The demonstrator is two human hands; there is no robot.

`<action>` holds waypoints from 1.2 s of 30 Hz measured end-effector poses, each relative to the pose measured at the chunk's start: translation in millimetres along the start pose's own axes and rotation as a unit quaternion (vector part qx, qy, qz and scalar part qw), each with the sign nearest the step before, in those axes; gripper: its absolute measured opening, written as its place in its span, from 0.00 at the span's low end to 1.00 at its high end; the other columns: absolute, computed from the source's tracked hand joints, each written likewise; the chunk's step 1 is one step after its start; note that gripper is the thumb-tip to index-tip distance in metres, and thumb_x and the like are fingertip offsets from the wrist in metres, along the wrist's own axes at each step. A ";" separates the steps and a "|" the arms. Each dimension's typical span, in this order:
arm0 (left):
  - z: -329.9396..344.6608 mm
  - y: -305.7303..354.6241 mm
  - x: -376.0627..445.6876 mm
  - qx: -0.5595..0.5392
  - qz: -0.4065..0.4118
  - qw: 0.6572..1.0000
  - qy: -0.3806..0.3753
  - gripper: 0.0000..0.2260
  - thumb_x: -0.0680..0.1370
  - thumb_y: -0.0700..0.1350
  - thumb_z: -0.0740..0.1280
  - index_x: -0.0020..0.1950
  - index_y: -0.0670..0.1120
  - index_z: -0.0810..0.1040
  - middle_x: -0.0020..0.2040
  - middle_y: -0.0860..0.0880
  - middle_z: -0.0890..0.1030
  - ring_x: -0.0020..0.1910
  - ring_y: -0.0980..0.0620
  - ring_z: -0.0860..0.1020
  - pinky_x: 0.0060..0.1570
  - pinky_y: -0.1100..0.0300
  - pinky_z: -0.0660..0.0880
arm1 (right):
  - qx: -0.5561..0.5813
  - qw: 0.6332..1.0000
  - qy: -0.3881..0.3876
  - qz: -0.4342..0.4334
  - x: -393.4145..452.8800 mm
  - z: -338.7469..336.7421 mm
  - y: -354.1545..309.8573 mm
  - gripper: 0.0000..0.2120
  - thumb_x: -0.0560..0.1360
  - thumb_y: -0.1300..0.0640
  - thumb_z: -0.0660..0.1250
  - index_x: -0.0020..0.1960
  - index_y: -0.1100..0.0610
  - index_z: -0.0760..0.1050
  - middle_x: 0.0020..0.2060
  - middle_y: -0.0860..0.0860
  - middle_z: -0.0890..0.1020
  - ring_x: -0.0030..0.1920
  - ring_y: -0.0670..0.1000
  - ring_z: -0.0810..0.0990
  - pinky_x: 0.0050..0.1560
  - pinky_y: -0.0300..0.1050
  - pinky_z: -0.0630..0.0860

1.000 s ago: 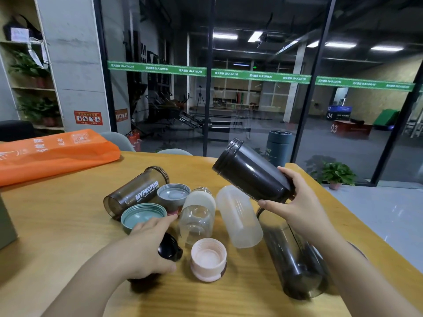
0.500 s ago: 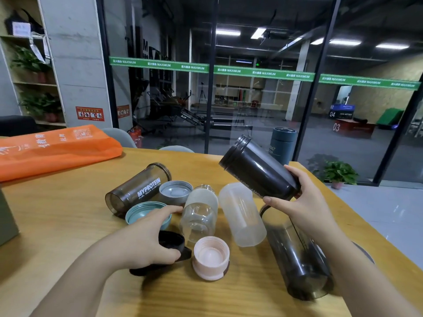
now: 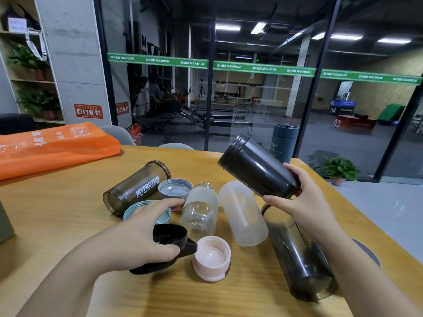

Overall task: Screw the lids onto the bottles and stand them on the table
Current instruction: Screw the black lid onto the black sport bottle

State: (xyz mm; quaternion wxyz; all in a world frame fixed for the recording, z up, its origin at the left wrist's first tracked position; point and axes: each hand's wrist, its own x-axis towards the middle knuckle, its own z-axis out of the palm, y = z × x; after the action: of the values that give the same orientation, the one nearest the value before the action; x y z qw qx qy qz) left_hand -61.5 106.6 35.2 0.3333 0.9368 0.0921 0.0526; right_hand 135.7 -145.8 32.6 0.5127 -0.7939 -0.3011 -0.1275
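Observation:
My right hand point(image 3: 295, 202) grips the base of a black bottle point(image 3: 256, 167), held tilted in the air with its open mouth up and to the left. My left hand point(image 3: 139, 236) grips a black lid point(image 3: 171, 236) and has it tipped up off the wooden table point(image 3: 57, 213). Lying on the table are a smoky MYPROTEIN bottle point(image 3: 137, 188), a clear glass bottle point(image 3: 200, 209), a frosted white bottle point(image 3: 243, 213) and a long dark bottle point(image 3: 299, 259). Loose lids sit among them: teal point(image 3: 132, 210), grey point(image 3: 175, 187) and pink point(image 3: 211, 257).
An orange bag point(image 3: 52, 145) lies at the table's far left. A dark teal canister point(image 3: 283, 139) stands at the far edge by the glass wall. A grey round disc point(image 3: 368, 252) sits near the right edge. A grey-green object point(image 3: 5, 225) is at the left border.
My left hand has lifted and tilted the black lid off the table. My right hand has carried the black bottle slightly right and higher.

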 end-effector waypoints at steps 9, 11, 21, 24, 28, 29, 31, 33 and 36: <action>-3.0 12.2 25.9 -0.433 0.071 0.899 0.005 0.32 0.60 0.55 0.71 0.64 0.65 0.71 0.61 0.55 0.80 0.58 0.55 0.80 0.52 0.59 0.74 | 0.003 1.000 0.000 -0.011 6.6 -6.3 -2.6 0.36 0.62 0.55 0.80 0.66 0.47 0.67 0.54 0.36 0.75 0.52 0.29 0.72 0.44 0.20 0.67; 3.8 21.9 39.9 -0.551 0.078 0.831 0.009 0.30 0.64 0.49 0.70 0.67 0.60 0.71 0.58 0.51 0.83 0.55 0.49 0.82 0.47 0.56 0.77 | 0.005 1.000 0.003 -0.011 10.2 -6.4 -4.0 0.36 0.62 0.55 0.80 0.65 0.46 0.68 0.54 0.38 0.75 0.52 0.33 0.74 0.44 0.20 0.68; 30.7 45.3 86.8 -0.764 0.049 0.633 0.116 0.34 0.62 0.50 0.78 0.67 0.52 0.73 0.60 0.41 0.80 0.57 0.40 0.80 0.58 0.41 0.74 | 0.043 0.999 0.023 0.005 16.1 -11.5 -1.2 0.34 0.64 0.55 0.78 0.65 0.43 0.68 0.53 0.38 0.77 0.49 0.33 0.76 0.41 0.27 0.72; 32.8 40.1 89.1 -0.802 0.037 0.582 0.130 0.45 0.46 0.51 0.84 0.61 0.45 0.77 0.54 0.40 0.83 0.52 0.41 0.82 0.56 0.38 0.75 | 0.059 0.998 0.025 0.008 15.1 -16.6 3.1 0.32 0.65 0.57 0.78 0.62 0.39 0.69 0.52 0.40 0.79 0.48 0.33 0.78 0.41 0.27 0.73; 36.3 29.6 92.4 -0.824 0.024 0.551 0.130 0.47 0.45 0.53 0.84 0.62 0.42 0.76 0.55 0.38 0.82 0.52 0.39 0.82 0.50 0.33 0.75 | 0.038 0.999 0.023 0.003 8.9 -22.3 6.8 0.32 0.63 0.58 0.78 0.57 0.34 0.68 0.48 0.37 0.79 0.47 0.31 0.77 0.41 0.21 0.69; 36.8 27.3 93.1 -0.827 0.021 0.547 0.127 0.47 0.46 0.53 0.84 0.62 0.41 0.76 0.56 0.38 0.82 0.52 0.39 0.82 0.51 0.34 0.75 | 0.040 0.999 0.020 0.006 6.4 -24.1 8.4 0.32 0.62 0.56 0.78 0.58 0.35 0.68 0.46 0.36 0.80 0.47 0.31 0.77 0.41 0.21 0.69; 37.3 24.6 93.5 -0.822 0.018 0.557 0.122 0.47 0.47 0.56 0.83 0.64 0.42 0.75 0.58 0.39 0.81 0.54 0.39 0.81 0.53 0.36 0.75 | 0.050 0.999 0.017 0.015 3.4 -26.3 12.3 0.34 0.58 0.51 0.77 0.61 0.38 0.70 0.47 0.35 0.81 0.49 0.34 0.79 0.42 0.22 0.70; 38.1 24.4 92.5 -0.807 0.029 0.580 0.107 0.48 0.49 0.58 0.83 0.66 0.45 0.74 0.61 0.41 0.80 0.58 0.40 0.80 0.58 0.42 0.71 | 0.055 0.998 0.017 0.017 3.1 -25.4 15.4 0.36 0.56 0.50 0.76 0.63 0.41 0.70 0.48 0.36 0.81 0.49 0.35 0.79 0.43 0.22 0.71; 41.9 25.6 91.5 -0.795 0.033 0.600 0.087 0.47 0.49 0.57 0.83 0.65 0.46 0.74 0.60 0.41 0.80 0.60 0.41 0.79 0.62 0.46 0.68 | 0.054 0.998 0.009 0.011 3.4 -21.1 18.1 0.37 0.56 0.50 0.77 0.64 0.43 0.71 0.49 0.36 0.81 0.50 0.36 0.79 0.44 0.24 0.72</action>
State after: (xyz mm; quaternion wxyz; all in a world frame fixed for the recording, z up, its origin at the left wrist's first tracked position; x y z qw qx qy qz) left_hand 38.1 80.4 22.5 0.9346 0.2956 0.0112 0.1976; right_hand 151.7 -168.7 30.3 0.5590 -0.7671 -0.2940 -0.1123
